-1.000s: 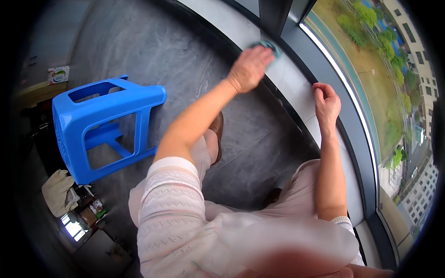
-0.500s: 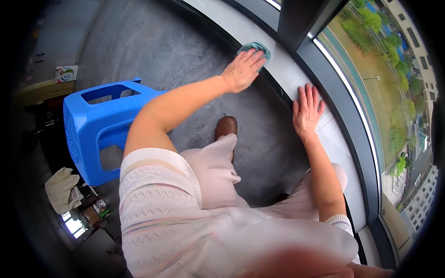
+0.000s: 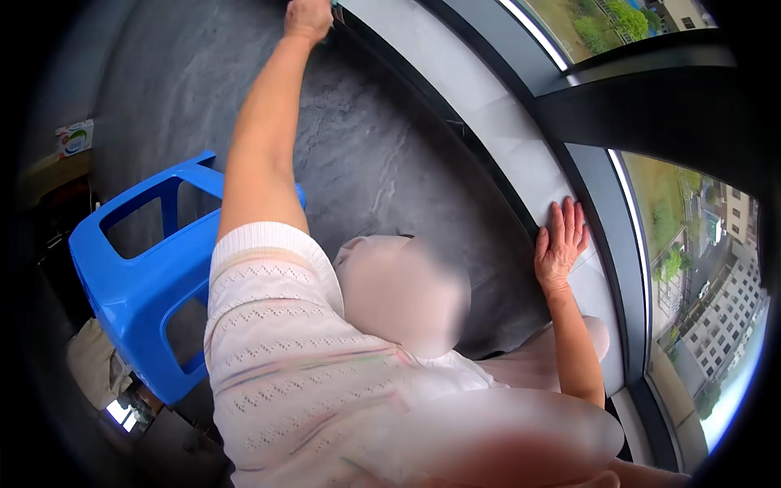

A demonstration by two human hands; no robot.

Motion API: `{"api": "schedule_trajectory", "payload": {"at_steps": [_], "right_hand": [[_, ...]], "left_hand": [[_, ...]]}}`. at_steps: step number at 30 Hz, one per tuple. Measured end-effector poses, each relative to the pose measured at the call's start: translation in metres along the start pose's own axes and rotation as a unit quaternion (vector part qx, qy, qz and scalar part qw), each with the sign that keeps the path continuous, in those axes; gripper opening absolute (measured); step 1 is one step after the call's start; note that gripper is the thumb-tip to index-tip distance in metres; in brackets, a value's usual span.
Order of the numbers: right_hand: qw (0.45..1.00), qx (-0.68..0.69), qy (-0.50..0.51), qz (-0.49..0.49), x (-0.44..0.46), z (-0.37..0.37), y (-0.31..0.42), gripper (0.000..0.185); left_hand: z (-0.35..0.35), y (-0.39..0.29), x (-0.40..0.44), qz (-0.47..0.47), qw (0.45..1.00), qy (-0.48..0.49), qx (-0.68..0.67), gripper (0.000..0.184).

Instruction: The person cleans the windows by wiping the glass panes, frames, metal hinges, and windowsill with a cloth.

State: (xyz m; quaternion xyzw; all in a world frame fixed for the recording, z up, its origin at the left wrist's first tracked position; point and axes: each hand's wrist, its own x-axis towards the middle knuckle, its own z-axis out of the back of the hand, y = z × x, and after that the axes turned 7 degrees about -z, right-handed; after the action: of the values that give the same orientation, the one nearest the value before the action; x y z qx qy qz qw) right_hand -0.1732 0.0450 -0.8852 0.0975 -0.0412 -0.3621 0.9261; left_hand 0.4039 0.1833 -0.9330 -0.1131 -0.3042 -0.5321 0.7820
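My left hand is stretched far out at the top edge of the view, beside the inner edge of the light sill. A sliver of teal cloth shows at its fingers; most of the cloth and the fingertips lie out of the picture. My right hand rests palm down on the pale window sill, its fingers spread and holding nothing.
A blue plastic stool stands to my left on the dark grey floor. Dark window frames run along the right. A small printed box and a pale cloth item are at the far left.
My left hand has moved with the cloth along the sill, away from me to the upper left. My right hand stays on the sill while the whole view has shifted.
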Motion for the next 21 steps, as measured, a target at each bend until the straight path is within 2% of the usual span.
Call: {"api": "schedule_trajectory", "payload": {"at_steps": [1,2,4,6,7,8,10,13,15,17,19,20,21], "right_hand": [[1.0,-0.005,-0.003,0.005,0.0,0.001,0.001,0.049],[1.0,-0.005,0.0,0.004,0.002,0.002,0.002,0.049],[1.0,-0.001,0.011,-0.005,0.001,0.005,0.004,0.05],[1.0,0.003,0.012,-0.006,0.003,0.004,0.005,0.05],[1.0,0.003,0.013,-0.005,0.003,0.004,0.005,0.05],[1.0,0.0,0.015,-0.008,0.003,0.004,0.006,0.05],[1.0,-0.007,0.018,-0.01,0.004,0.004,0.007,0.051],[1.0,-0.006,0.021,-0.011,0.006,0.003,0.006,0.051],[1.0,0.0,0.023,-0.013,0.005,0.003,0.006,0.052],[1.0,-0.001,0.025,-0.014,0.007,0.001,0.007,0.051],[0.999,-0.008,0.028,-0.014,0.005,0.002,0.006,0.051],[0.999,-0.013,0.029,-0.013,0.004,0.0,0.006,0.051],[0.999,-0.018,0.027,-0.011,0.005,-0.001,0.006,0.051]], "left_hand": [[-0.004,0.018,0.01,0.07,0.992,0.101,0.007,0.029],[0.003,0.019,0.033,0.208,0.966,0.152,0.031,0.024],[0.04,-0.025,0.061,0.336,0.938,0.086,-0.028,0.02],[0.047,-0.068,0.052,0.128,0.984,0.122,-0.015,0.031],[0.071,-0.126,0.05,0.069,0.988,-0.001,-0.14,0.028],[0.081,-0.171,0.041,0.002,0.966,-0.038,-0.255,0.031],[0.102,-0.248,0.017,-0.113,0.93,0.05,-0.347,0.032],[0.067,-0.24,0.025,-0.141,0.922,-0.01,-0.361,0.029],[0.055,-0.212,0.027,-0.118,0.93,-0.006,-0.348,0.028],[0.035,-0.148,0.034,-0.054,0.963,0.0,-0.263,0.033],[0.005,-0.063,0.046,0.012,0.989,0.022,-0.146,0.028],[-0.02,-0.016,0.048,0.067,0.995,0.056,-0.052,0.024],[-0.022,0.02,0.063,0.145,0.984,0.095,-0.029,0.02]]}}
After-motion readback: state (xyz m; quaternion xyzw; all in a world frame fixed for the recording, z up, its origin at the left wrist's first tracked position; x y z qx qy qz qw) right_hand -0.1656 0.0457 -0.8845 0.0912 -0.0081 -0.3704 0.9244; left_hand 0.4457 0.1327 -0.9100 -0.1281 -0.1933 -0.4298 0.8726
